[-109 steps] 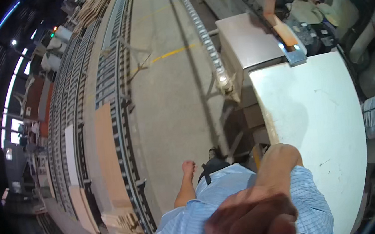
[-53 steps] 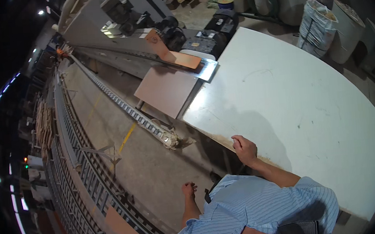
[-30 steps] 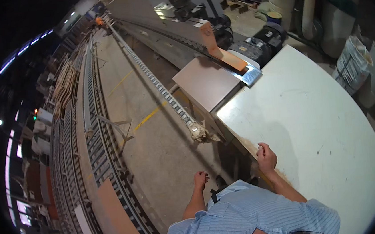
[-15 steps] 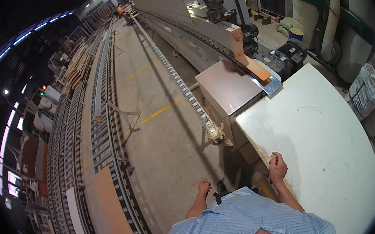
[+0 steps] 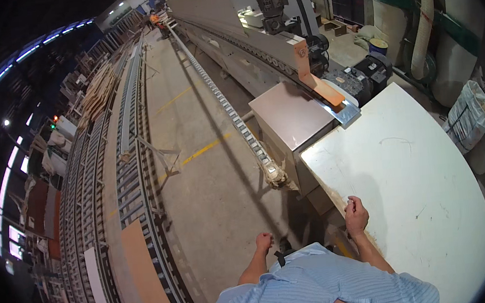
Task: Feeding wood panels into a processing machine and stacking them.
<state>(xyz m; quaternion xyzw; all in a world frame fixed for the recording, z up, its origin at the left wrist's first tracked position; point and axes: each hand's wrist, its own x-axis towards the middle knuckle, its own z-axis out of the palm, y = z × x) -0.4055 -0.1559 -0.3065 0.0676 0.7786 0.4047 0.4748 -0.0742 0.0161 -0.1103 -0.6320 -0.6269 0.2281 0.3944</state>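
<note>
My left hand (image 5: 263,242) hangs in front of my body over the concrete floor, its fingers curled closed, with nothing visible in it. My right hand (image 5: 357,217) is at the left edge of a white tabletop (image 5: 425,193), thumb and fingers pinched together. A tiny pale spot shows at its fingertips, too small to name. Whether this hand rests on the top or hovers just over it, I cannot tell. Ahead of it, a metal-topped box (image 5: 292,114) adjoins the table, next to an orange angled bracket (image 5: 323,89) on a long machine.
A narrow roller rail (image 5: 233,116) runs away from me, its near end wrapped (image 5: 277,177). Roller conveyors (image 5: 132,187) at left carry a tan board (image 5: 148,275) and a white board (image 5: 98,285). Motors (image 5: 371,74) and a white sack (image 5: 469,109) are at right. A person in orange (image 5: 156,20) is far off.
The view has shifted slightly, so the machine and table sit a little further left and lower. Both hands keep nearly the same pose, and nothing is taken up or let go.
</note>
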